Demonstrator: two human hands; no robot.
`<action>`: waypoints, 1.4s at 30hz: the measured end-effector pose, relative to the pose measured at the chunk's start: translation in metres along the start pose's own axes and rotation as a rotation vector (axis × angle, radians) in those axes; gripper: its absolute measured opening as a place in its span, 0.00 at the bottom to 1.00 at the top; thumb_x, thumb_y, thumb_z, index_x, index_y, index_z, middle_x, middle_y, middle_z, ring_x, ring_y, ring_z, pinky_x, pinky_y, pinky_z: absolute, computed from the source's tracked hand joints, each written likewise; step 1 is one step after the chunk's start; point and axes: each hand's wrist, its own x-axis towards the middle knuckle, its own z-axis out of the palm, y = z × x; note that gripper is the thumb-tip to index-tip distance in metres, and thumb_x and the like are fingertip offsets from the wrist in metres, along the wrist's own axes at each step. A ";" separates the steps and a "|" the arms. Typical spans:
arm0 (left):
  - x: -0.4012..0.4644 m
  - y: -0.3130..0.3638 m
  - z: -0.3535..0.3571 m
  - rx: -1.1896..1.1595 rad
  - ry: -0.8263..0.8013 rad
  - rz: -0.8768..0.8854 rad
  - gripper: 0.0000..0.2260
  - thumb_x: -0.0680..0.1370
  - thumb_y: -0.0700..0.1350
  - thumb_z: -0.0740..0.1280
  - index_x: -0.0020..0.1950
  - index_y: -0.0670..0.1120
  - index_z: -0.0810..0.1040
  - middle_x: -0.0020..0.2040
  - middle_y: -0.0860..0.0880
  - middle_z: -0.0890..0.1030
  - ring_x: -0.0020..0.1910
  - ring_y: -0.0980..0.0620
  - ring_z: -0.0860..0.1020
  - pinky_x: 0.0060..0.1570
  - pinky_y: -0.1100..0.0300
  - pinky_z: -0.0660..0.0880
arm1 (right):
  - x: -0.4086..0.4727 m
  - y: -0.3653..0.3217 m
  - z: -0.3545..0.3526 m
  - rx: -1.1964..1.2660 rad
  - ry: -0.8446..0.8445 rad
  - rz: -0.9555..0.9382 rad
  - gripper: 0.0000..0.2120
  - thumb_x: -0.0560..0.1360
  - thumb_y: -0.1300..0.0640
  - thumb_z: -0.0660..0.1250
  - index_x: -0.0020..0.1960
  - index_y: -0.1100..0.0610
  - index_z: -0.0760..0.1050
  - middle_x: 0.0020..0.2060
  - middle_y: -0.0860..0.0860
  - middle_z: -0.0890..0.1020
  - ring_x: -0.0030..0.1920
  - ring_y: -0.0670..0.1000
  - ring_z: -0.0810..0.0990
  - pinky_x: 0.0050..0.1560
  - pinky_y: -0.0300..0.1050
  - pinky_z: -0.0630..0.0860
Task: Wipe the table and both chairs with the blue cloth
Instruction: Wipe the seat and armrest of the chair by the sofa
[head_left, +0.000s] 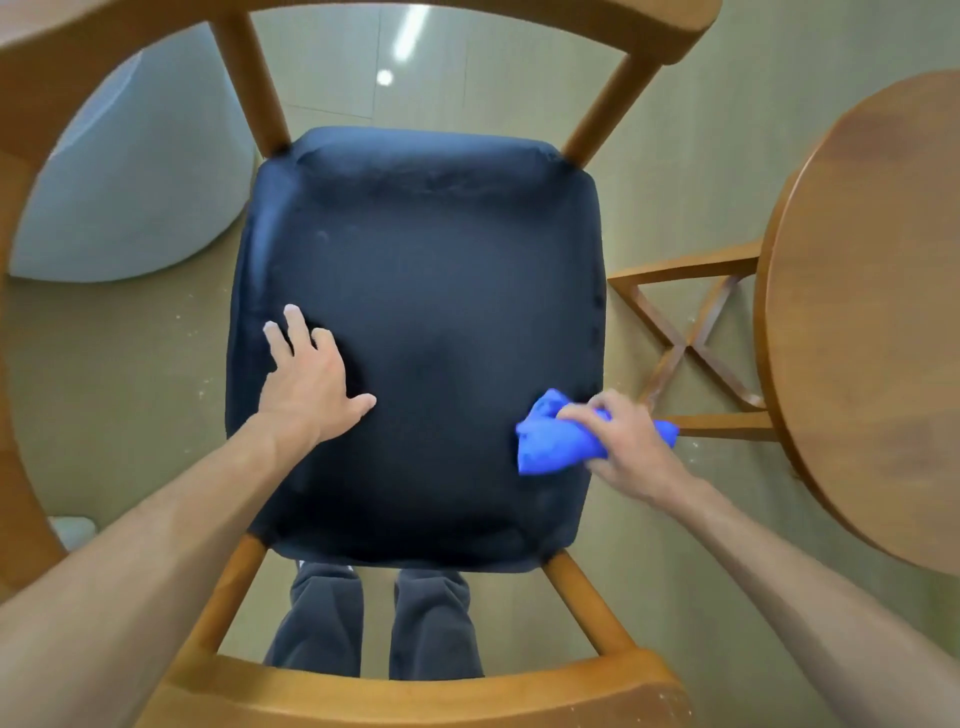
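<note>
- We look straight down on a chair (566, 150) with a dark blue seat (426, 291) filling the middle of the frame; its wooden back rail curves along the bottom edge.
- Our right hand (618, 441) clutches the bunched blue cloth (556, 441) at the lower right of the seat, close to its right edge; the cloth touches the fabric there.
- Our left hand (311, 379) lies flat on the left part of the seat, fingers spread wide, holding nothing; we judge it steadies the chair.
- The round wooden worktop (878, 312) sits at the right edge of the frame; whether it has been wiped we cannot tell.
- We judge the work to be in mid-course, on this chair's seat; a curved wooden rail (31, 156) at the upper left may belong to the second chair, and its state is not shown; wooden frames may remain too.
</note>
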 end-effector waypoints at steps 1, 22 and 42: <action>0.001 0.002 0.002 -0.001 0.016 -0.012 0.38 0.72 0.58 0.72 0.68 0.35 0.59 0.77 0.38 0.42 0.76 0.34 0.43 0.58 0.43 0.72 | 0.017 0.009 -0.012 0.033 0.068 0.134 0.28 0.64 0.60 0.68 0.61 0.43 0.68 0.48 0.53 0.71 0.48 0.58 0.73 0.48 0.52 0.73; 0.032 0.000 -0.016 0.079 -0.082 0.063 0.56 0.69 0.55 0.75 0.75 0.57 0.30 0.69 0.41 0.20 0.72 0.31 0.30 0.62 0.34 0.68 | 0.213 -0.029 -0.106 0.544 0.560 0.962 0.19 0.72 0.53 0.64 0.60 0.57 0.67 0.49 0.52 0.78 0.52 0.60 0.79 0.46 0.47 0.70; 0.032 0.004 -0.018 0.117 -0.084 0.063 0.56 0.71 0.55 0.73 0.69 0.53 0.23 0.68 0.37 0.19 0.71 0.29 0.30 0.62 0.37 0.69 | 0.312 -0.093 -0.100 0.004 0.344 0.565 0.22 0.73 0.52 0.63 0.65 0.56 0.67 0.55 0.61 0.77 0.54 0.64 0.77 0.50 0.51 0.72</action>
